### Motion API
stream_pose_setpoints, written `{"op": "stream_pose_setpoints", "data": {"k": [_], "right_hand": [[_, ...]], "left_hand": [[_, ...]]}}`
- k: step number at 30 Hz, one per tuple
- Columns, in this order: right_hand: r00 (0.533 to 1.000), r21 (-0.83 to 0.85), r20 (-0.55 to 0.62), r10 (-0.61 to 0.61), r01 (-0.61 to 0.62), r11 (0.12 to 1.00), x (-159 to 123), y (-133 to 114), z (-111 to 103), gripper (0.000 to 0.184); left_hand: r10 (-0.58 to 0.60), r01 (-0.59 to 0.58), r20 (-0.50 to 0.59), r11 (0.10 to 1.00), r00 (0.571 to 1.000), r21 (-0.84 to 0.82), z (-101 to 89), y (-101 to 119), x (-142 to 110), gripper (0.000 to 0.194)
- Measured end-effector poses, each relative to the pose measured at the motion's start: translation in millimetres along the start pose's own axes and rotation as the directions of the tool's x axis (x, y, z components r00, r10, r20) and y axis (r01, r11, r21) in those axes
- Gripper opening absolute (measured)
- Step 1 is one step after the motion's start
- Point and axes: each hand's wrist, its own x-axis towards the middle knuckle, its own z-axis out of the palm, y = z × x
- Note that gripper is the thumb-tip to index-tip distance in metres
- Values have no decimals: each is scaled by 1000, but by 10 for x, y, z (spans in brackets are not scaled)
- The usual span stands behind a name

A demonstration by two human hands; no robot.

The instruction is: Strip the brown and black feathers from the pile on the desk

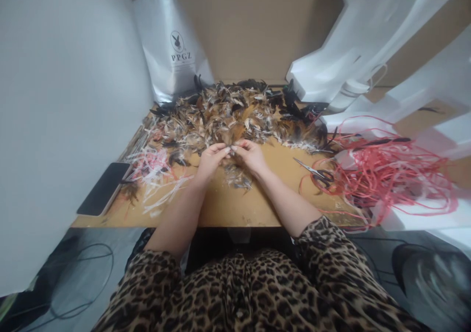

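Observation:
At the middle of the wooden table, my left hand (pixel 212 160) and my right hand (pixel 251 156) meet fingertip to fingertip. Both are closed in a pinch on a small brown feather (pixel 231 135), which stands up from between the fingers. Its lower end is hidden by my fingertips. Just beyond lies a wide heap of brown, white and black feathers (pixel 206 111). A few loose grey-brown feathers (pixel 238 176) rest on the tabletop below my hands.
Scissors (pixel 316 171) lie to the right, beside a tangle of red ribbon strands (pixel 397 175). On the left are white and pink strips (pixel 149 167) and a phone (pixel 103 188) at the table edge. A silver bag (pixel 172 47) and a white lidded cup (pixel 348 95) stand behind.

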Motion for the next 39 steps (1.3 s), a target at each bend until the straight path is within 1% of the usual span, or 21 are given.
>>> {"op": "stream_pose_setpoints", "data": {"k": [3, 6, 11, 14, 17, 19, 21, 24, 26, 29, 32, 34, 37, 39], "right_hand": [[1000, -62, 22, -3, 4, 998, 1, 4, -12, 34], [1000, -87, 24, 2, 0, 996, 11, 38, -21, 34], [996, -123, 61, -58, 65, 990, 27, 55, -45, 32], [995, -155, 88, -49, 62, 986, 29, 52, -54, 32], [994, -183, 99, -42, 59, 981, 33, 65, -55, 32], [994, -186, 105, -24, 43, 982, 31, 68, -54, 32], [993, -171, 114, 26, -6, 985, 23, 59, -54, 33], [985, -164, 134, 107, -85, 983, 10, 34, -60, 35], [982, -177, 146, 123, -97, 979, 10, 31, -63, 34], [988, -189, 117, 100, -76, 979, 23, 56, -49, 34], [995, -168, 62, 80, -68, 984, 30, 93, -13, 34], [995, -157, 49, 86, -77, 985, 26, 107, 5, 36], [993, -180, 60, 99, -87, 980, 17, 87, -4, 36], [996, -211, 62, 70, -56, 976, 22, 24, -38, 33]], "left_hand": [[53, -53, -4, 996, 999, 71, -16, -19, 11, 30], [64, -66, 24, 992, 998, 108, -7, -44, 18, 30], [42, -41, -10, 998, 999, 54, 13, -32, 9, 37], [52, -52, -8, 997, 999, 50, 10, -15, 5, 33], [31, -31, 1, 998, 1000, 55, 0, -9, 6, 30], [13, -13, -2, 999, 1000, 50, -7, -9, 9, 30], [8, -8, -8, 999, 1000, 51, -11, -10, 15, 30], [31, -30, -20, 998, 999, 55, -13, -17, 25, 30], [50, -49, -20, 997, 999, 55, -9, -26, 29, 30], [58, -57, -26, 998, 998, 16, 5, -43, 29, 30], [19, -22, -34, 994, 999, -102, 22, -59, 25, 31], [-13, 9, -25, 987, 1000, -162, 28, -64, 23, 31], [-49, 48, -5, 988, 999, -149, 30, -55, 14, 33], [-51, 49, -9, 993, 999, -106, 26, -37, 2, 35]]}}
